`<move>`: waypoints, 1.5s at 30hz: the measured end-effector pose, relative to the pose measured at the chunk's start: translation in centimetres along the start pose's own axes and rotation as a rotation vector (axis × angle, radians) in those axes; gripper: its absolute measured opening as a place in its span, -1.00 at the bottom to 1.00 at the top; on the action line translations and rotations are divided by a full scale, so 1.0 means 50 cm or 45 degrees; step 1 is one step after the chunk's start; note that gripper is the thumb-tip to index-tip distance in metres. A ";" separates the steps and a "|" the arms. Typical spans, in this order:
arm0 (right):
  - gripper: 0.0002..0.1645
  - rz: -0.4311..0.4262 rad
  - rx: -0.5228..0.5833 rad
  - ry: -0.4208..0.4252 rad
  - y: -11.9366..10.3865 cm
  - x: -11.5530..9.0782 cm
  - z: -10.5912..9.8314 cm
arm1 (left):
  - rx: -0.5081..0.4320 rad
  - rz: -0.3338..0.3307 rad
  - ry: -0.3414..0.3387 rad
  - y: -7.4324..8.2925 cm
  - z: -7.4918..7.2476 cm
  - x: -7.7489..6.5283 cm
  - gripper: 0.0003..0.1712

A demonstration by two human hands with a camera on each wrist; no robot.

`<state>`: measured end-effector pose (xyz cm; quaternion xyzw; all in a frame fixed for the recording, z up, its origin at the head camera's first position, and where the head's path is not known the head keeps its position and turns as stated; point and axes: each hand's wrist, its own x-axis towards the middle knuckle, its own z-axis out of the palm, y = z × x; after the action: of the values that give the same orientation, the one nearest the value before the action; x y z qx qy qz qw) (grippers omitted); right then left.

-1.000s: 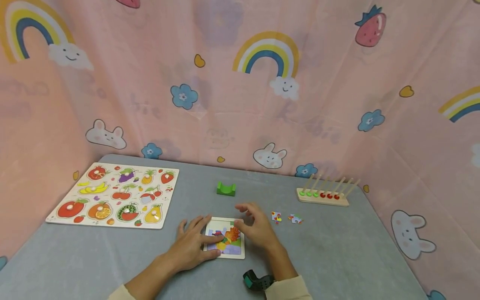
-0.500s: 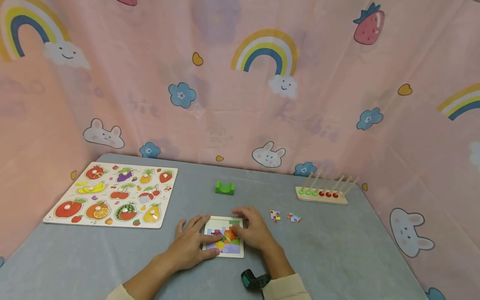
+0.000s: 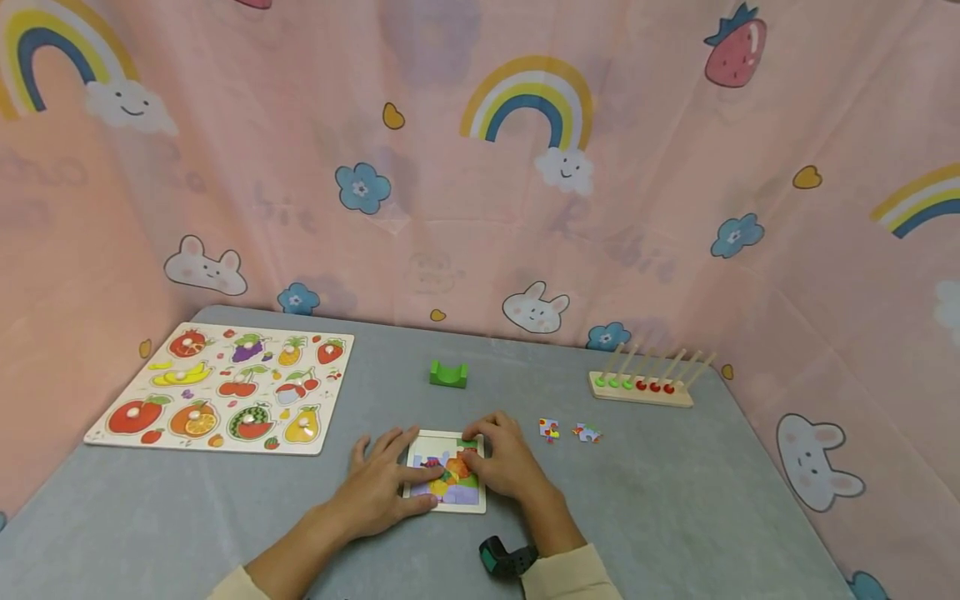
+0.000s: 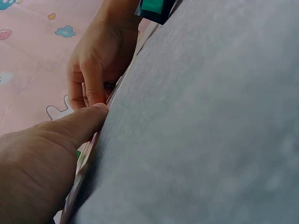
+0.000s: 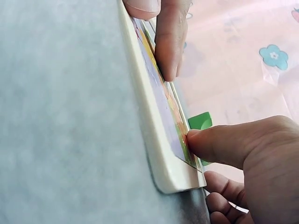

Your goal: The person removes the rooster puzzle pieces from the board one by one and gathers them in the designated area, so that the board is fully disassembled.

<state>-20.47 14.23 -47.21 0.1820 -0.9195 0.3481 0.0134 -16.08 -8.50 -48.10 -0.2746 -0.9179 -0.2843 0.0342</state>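
A small jigsaw puzzle [image 3: 460, 497] sits in a pale wooden tray [image 3: 471, 509] on the grey table, its far left part bare of pieces. My left hand [image 3: 373, 493] rests over the tray's left side, index finger and thumb extended onto it. At the upper right of the picture, the thumb of my right hand [image 3: 513, 463] presses on the laid pieces. In the right wrist view this thumb [image 5: 219, 142] touches the picture near the tray's edge, the other fingers bent beyond the rim. Two loose puzzle pieces [image 3: 549, 430] lie to the right.
A fruit peg board [image 3: 272, 392] lies at the left. Beyond the tray stands a green curved block [image 3: 448, 374]. A wooden rack with upright pegs and green and red beads [image 3: 641, 392] is at the back right. A patterned pink curtain [image 3: 435, 242] borders the table.
My right hand has come down and slightly left, so its thumb presses the pieces at the puzzle's upper right. The left hand stays on the tray. The head view has shifted slightly.
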 end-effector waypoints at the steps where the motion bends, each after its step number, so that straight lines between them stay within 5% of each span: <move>1: -0.88 -0.004 -0.001 -0.001 -0.001 0.000 0.000 | 0.004 -0.001 0.000 -0.001 0.000 0.000 -0.53; 15: -0.89 -0.077 -0.075 0.010 -0.009 0.000 -0.004 | 0.021 -0.008 0.003 -0.002 0.003 0.000 -0.54; 24: -0.87 -0.151 -0.006 0.074 0.001 0.000 0.005 | 0.007 -0.013 -0.002 0.000 0.002 0.000 -0.55; 45: -0.77 -0.117 -0.081 0.050 -0.011 0.000 -0.002 | 0.022 -0.006 0.010 0.002 0.001 0.001 -0.54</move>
<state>-20.29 13.91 -46.80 0.2168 -0.9203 0.3212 0.0531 -16.06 -8.38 -48.07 -0.2709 -0.9209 -0.2775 0.0393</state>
